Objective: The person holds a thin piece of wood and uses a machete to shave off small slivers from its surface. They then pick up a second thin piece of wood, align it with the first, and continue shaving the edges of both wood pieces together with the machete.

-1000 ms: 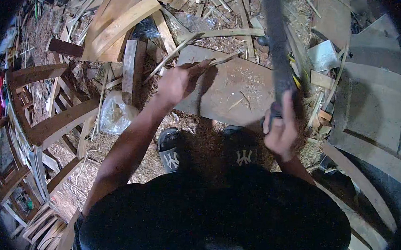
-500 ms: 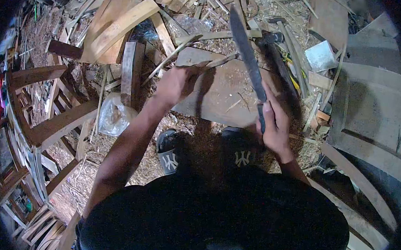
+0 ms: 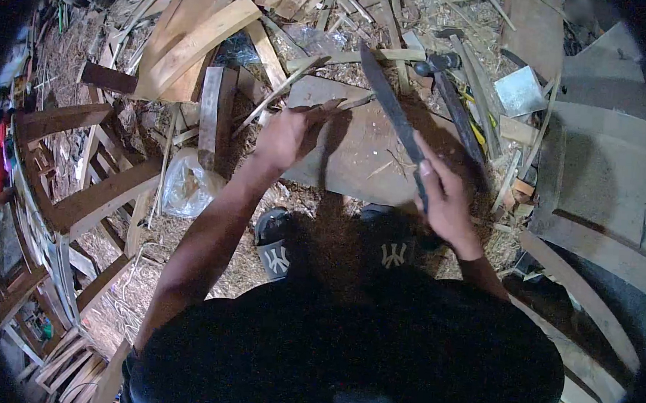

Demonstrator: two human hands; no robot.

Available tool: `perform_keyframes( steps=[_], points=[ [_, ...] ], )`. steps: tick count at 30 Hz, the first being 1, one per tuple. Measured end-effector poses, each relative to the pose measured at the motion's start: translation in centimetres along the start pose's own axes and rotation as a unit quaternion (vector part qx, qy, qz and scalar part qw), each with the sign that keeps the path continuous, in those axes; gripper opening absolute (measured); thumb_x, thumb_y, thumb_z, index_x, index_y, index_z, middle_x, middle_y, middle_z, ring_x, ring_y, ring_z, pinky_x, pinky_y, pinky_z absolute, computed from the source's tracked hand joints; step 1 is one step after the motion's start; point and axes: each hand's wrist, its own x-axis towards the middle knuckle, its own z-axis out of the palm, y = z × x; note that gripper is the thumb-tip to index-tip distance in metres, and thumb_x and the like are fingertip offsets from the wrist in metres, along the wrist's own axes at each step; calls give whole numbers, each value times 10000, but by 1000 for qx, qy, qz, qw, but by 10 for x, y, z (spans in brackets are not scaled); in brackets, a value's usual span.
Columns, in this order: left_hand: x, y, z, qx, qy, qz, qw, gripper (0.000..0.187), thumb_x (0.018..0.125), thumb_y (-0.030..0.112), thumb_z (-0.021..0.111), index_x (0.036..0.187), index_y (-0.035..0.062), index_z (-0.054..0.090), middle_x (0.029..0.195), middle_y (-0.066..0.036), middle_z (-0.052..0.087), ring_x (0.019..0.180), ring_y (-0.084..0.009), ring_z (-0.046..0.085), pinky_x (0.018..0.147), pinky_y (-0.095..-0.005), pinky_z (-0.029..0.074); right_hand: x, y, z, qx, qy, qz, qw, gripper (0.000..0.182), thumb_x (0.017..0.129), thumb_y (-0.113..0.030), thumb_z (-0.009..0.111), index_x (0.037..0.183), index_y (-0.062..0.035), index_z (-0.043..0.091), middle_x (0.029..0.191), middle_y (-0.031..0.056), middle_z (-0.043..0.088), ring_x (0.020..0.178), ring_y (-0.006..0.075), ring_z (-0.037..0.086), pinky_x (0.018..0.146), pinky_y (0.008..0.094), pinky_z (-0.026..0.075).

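My right hand is closed around the handle of a machete. Its long dark blade slants up and to the left, and the tip points away from me. My left hand grips a thin wooden stick, which reaches right toward the blade. In this view the stick's free end comes close to the blade's left edge. Below both hands lies a flat wooden board with small chips and slivers on it.
A hammer lies right of the board near yellow-handled tools. Left are a wooden block, a clear plastic bag and a wooden frame. My sandalled feet stand in wood shavings, and offcuts lie at the back.
The machete blade has come down and its tip has moved left, nearer the stick. My left hand still holds the stick in about the same place.
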Motion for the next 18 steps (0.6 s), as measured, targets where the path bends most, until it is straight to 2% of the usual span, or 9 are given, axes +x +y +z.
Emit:
perform_keyframes(
  steps=[1,6,8,9,10,13,15,16,18],
  points=[
    [-1,0,2,-2,6,0,1000,399,887,163,604,1267,271,662,904,-204,703,801,-409,692,695,-508,565,-4,-5,-1,62,8,-11,998,419,1082,-217,427,1497,-177,467,841,4,617,528,59,411,495,228,394],
    [2,-8,13,6,11,7,1000,427,880,162,613,1289,280,648,890,-204,703,791,-399,696,685,-513,564,-12,9,8,-50,63,-113,990,440,1088,-260,409,1519,-176,435,682,-30,480,482,53,402,437,227,356],
    [4,-9,15,-2,38,39,999,434,882,163,615,1294,294,646,866,-200,702,774,-392,696,668,-507,561,-22,-18,2,103,36,-79,991,470,1089,-314,394,1534,-162,406,672,-30,474,461,50,398,413,233,336],
    [3,-6,12,-3,36,37,999,434,882,163,615,1294,294,646,866,-200,702,774,-392,696,668,-507,561,-24,-33,4,92,63,-124,986,488,1088,-342,376,1531,-138,404,663,-33,472,459,47,392,409,232,324],
    [3,-1,8,9,21,13,1000,434,886,168,616,1299,296,644,863,-196,702,773,-390,695,669,-501,559,-24,-33,-7,51,24,-161,985,607,1087,-437,320,1576,-81,267,709,18,517,496,54,413,437,214,341],
    [3,-8,14,25,3,0,1000,436,899,179,608,1317,304,634,859,-194,701,765,-387,693,667,-491,556,-15,-13,-9,-25,101,-292,951,656,1078,-474,318,1577,-54,245,687,13,499,498,55,415,452,225,347],
    [2,-13,16,30,1,9,999,439,909,184,600,1329,308,625,859,-196,700,756,-387,692,663,-486,555,-14,20,-5,-22,91,-298,950,509,1075,-253,373,1489,43,391,1185,154,671,650,145,617,589,269,501],
    [2,-10,14,27,9,16,999,435,920,192,590,1335,317,620,851,-197,697,745,-386,692,656,-486,554,-4,31,1,-117,85,-257,956,484,1067,-204,355,1501,8,397,1458,237,504,1076,269,674,925,337,522],
    [1,-4,9,24,20,23,999,431,930,200,580,1341,325,615,843,-197,695,734,-385,691,648,-485,553,3,18,12,-247,47,-196,948,468,1060,-156,367,1515,-57,408,1447,248,512,1376,294,479,1128,371,366]
  ],
)
